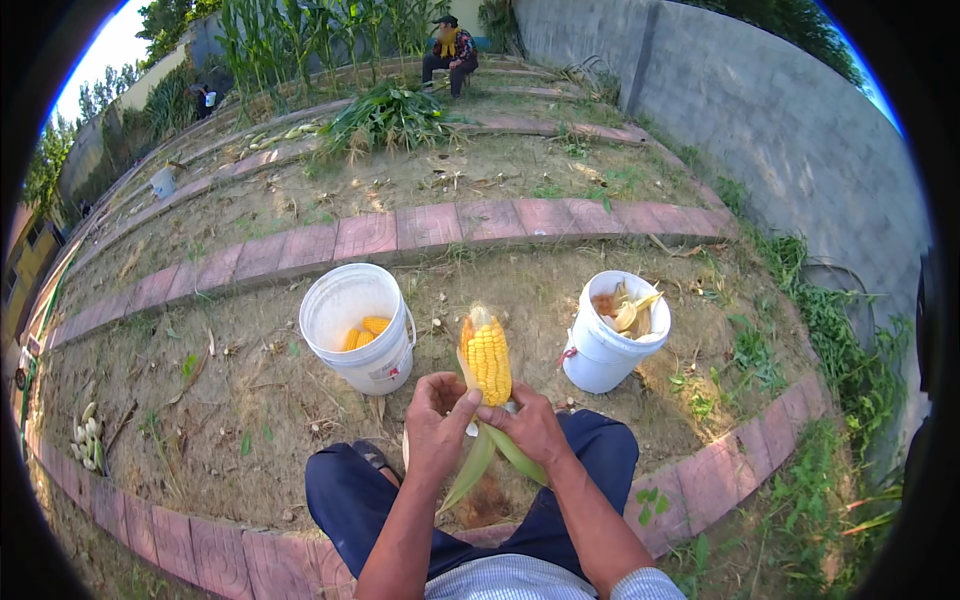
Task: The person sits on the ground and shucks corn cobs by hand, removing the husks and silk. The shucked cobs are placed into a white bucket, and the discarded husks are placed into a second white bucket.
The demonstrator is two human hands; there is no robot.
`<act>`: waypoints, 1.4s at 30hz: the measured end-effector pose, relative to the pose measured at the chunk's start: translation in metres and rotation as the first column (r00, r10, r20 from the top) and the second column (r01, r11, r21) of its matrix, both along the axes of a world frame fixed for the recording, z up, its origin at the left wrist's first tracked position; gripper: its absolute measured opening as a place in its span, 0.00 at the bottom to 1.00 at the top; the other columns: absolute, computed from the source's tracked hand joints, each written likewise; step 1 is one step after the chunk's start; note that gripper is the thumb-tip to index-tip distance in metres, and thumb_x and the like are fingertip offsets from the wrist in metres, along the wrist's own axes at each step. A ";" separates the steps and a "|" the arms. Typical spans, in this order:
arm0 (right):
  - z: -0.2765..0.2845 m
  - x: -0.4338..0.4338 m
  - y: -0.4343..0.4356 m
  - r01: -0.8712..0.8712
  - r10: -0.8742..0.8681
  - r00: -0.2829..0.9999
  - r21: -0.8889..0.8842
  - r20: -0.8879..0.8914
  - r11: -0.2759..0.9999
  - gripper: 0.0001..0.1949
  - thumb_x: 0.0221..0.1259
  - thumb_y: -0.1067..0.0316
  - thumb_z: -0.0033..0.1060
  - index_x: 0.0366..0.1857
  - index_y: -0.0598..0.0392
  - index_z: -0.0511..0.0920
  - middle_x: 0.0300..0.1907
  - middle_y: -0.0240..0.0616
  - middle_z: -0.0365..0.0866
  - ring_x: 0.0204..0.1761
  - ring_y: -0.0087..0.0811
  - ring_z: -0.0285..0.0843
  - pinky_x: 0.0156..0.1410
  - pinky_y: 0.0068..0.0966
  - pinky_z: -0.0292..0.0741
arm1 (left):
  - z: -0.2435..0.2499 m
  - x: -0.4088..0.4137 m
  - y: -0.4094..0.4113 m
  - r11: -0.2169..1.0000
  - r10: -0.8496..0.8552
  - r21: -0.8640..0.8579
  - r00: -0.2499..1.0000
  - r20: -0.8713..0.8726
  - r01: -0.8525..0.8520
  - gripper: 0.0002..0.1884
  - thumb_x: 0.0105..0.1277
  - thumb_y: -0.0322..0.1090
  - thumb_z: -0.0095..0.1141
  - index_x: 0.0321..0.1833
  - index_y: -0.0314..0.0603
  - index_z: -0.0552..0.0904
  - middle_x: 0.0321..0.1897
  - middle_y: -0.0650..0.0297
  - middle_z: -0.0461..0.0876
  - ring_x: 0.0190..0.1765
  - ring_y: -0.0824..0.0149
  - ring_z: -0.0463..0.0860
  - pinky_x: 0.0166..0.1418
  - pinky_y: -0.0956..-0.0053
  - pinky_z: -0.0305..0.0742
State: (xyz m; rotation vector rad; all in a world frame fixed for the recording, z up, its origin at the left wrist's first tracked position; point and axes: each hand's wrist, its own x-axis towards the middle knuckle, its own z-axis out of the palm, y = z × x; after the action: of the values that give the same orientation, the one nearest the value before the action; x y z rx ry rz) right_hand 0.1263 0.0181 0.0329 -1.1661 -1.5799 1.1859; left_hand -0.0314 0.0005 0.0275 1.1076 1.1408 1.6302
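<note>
Both my hands grip a partly husked ear of yellow corn, held upright in front of my knees. My left hand pinches a strip of husk against the left side of the ear. Around its base closes my right hand, thumb on the lower end. Green husk leaves hang peeled down below the hands. Ahead on the left stands a white bucket with several bare yellow ears at its bottom. A second white bucket on the right is filled with pale husks.
Pink paving-tile strips cross the soil. Unhusked ears lie at the far left. A heap of cut green stalks is farther off, near a seated person. A grey wall runs along the right, another bucket stands back left.
</note>
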 end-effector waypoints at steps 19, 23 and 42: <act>-0.003 -0.004 -0.002 -0.052 0.050 0.998 -0.039 -0.049 0.998 0.27 0.59 0.52 0.76 0.54 0.64 0.81 0.49 0.47 0.84 0.52 0.36 0.83 0.60 0.32 0.76 | -0.004 -0.013 0.007 0.988 -0.063 -0.137 0.998 0.019 0.065 0.07 0.69 0.30 0.63 0.43 0.34 0.81 0.40 0.66 0.83 0.39 0.80 0.78 0.44 0.82 0.75; -0.005 -0.004 0.000 -0.049 0.021 0.986 -0.168 -0.166 0.985 0.27 0.62 0.52 0.74 0.53 0.66 0.81 0.47 0.43 0.85 0.46 0.31 0.84 0.53 0.28 0.79 | -0.007 -0.012 0.000 0.996 -0.077 0.045 0.997 -0.011 0.077 0.05 0.70 0.29 0.61 0.41 0.35 0.80 0.40 0.65 0.83 0.41 0.78 0.79 0.46 0.80 0.75; -0.075 0.010 0.007 -0.190 -0.133 0.730 -0.387 -0.670 0.903 0.23 0.72 0.55 0.62 0.58 0.65 0.74 0.48 0.38 0.82 0.46 0.28 0.82 0.53 0.27 0.79 | 0.000 -0.003 -0.021 0.894 -0.216 0.089 0.597 -0.772 0.438 0.07 0.60 0.29 0.61 0.37 0.39 0.77 0.32 0.55 0.78 0.43 0.50 0.80 0.72 0.50 0.67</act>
State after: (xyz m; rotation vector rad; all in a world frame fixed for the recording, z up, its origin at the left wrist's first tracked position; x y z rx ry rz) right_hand 0.1363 0.0248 -0.0419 -0.7925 -0.7764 1.7968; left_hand -0.0348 -0.0202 0.0270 2.1765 1.0997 1.0321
